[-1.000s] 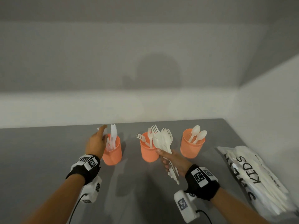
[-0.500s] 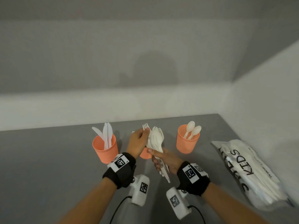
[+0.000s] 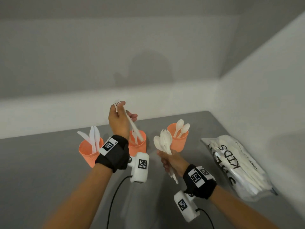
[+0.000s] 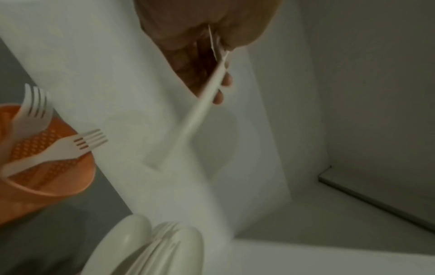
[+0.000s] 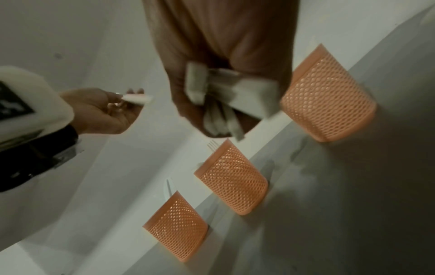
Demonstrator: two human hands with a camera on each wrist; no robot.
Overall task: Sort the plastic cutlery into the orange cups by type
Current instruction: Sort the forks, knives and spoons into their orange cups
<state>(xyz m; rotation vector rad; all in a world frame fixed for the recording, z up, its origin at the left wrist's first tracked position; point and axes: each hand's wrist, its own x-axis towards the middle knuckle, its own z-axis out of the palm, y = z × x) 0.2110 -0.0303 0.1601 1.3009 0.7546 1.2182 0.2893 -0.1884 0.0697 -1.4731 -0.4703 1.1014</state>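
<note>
Three orange mesh cups stand in a row on the grey table: the left cup (image 3: 89,152) holds knives, the middle cup (image 3: 138,144) holds forks (image 4: 58,147), the right cup (image 3: 179,141) holds spoons. My left hand (image 3: 120,111) pinches a white fork (image 3: 132,126) near its tines, raised above the middle cup with the handle slanting down toward it. My right hand (image 3: 168,160) grips a bundle of mixed white cutlery (image 3: 163,141) by the handles, just in front of the spoon cup. In the right wrist view the bundle's handles (image 5: 223,96) stick out below my fist.
A clear plastic bag (image 3: 236,167) printed with black letters and filled with more white cutlery lies at the right, against the side wall. Walls close the table at the back and right. Bare grey tabletop (image 3: 41,171) stretches to the left and front.
My left hand left the knife cup, reached the bundle in my right hand, and drew one fork out and up above the middle cup. The right hand drifted slightly right.
</note>
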